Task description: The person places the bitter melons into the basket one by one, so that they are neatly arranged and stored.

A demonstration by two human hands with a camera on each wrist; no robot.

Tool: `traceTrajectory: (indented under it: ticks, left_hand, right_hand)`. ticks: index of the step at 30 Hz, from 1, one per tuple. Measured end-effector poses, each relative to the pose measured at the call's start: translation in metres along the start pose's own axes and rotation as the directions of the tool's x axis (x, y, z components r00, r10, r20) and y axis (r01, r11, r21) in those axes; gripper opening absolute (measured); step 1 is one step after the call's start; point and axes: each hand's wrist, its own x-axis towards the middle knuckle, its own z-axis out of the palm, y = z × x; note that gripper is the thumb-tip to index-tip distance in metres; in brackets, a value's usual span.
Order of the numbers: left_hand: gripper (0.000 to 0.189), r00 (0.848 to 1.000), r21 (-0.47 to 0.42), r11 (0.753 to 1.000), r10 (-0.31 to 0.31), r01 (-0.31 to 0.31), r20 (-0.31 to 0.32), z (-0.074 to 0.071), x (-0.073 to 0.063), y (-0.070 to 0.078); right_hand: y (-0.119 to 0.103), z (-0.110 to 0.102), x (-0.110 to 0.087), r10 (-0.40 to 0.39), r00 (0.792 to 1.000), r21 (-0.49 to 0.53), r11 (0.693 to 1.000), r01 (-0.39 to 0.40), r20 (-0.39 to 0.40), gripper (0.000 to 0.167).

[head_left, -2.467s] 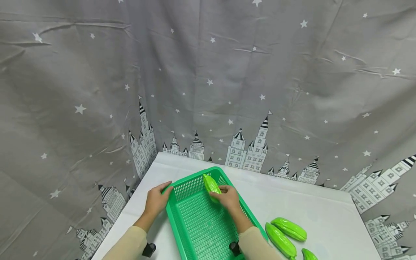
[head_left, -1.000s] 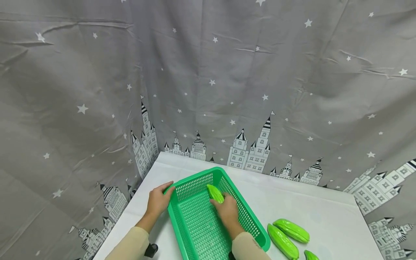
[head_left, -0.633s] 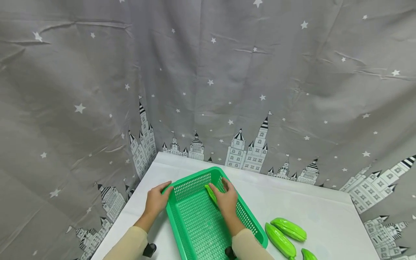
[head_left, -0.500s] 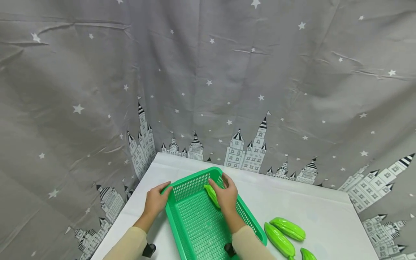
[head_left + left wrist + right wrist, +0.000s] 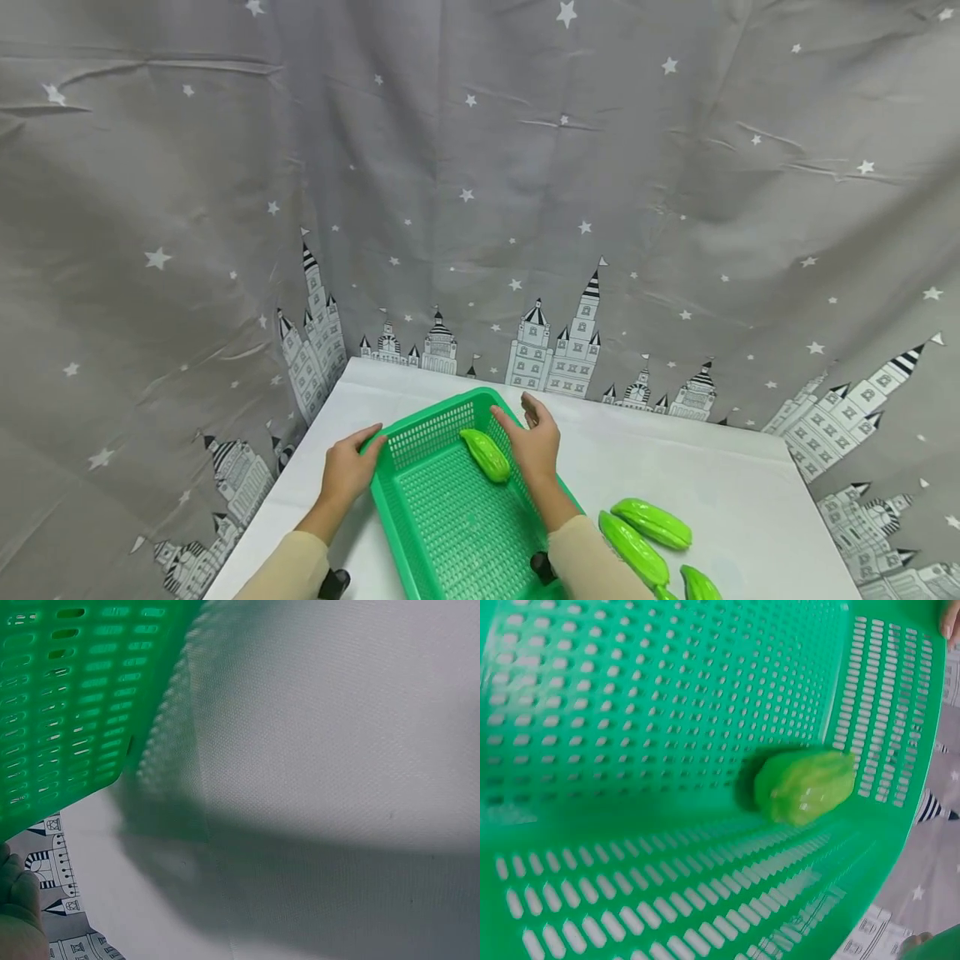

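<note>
Within the green plastic basket, a bright green, ridged, tapered toy vegetable lies on the floor by the far right corner. The right wrist view shows the same vegetable close to the slotted walls. My left hand grips the basket's far left corner, thumb over the rim and fingers outside. Over the right rim is my right hand, thumb and fingers spread apart, holding nothing. Fingertips of the right hand show at the lower edge of its wrist view.
Several more green vegetables lie on the white tabletop right of the basket, among them one farther back and one at the lower edge. A grey curtain printed with stars and castles hangs behind the table.
My right hand lowered the vegetable into the basket, let go of it and moved up and right to the rim. The left hand stayed on the corner. The head view shifted slightly.
</note>
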Motion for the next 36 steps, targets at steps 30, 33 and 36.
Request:
traceTrajectory:
  ticks: [30,33,36]
  left_hand:
    - [0.042,1.000,0.012,1.000,0.008,-0.008,0.017,-0.001,-0.001,-0.001]
    - [0.042,1.000,0.010,1.000,0.005,-0.005,0.019,0.001,0.000,-0.001]
    - [0.042,1.000,0.012,1.000,0.009,-0.009,0.021,0.003,0.000,-0.001]
  right_hand:
    - [0.016,-0.106,0.027,-0.024,0.996,-0.049,0.998,0.029,0.092,0.068]
    - [0.021,-0.123,0.030,-0.015,0.995,-0.081,0.996,0.023,0.096,0.068]
    - [0.027,-0.143,0.031,0.020,0.994,-0.116,0.993,-0.008,0.105,0.069]
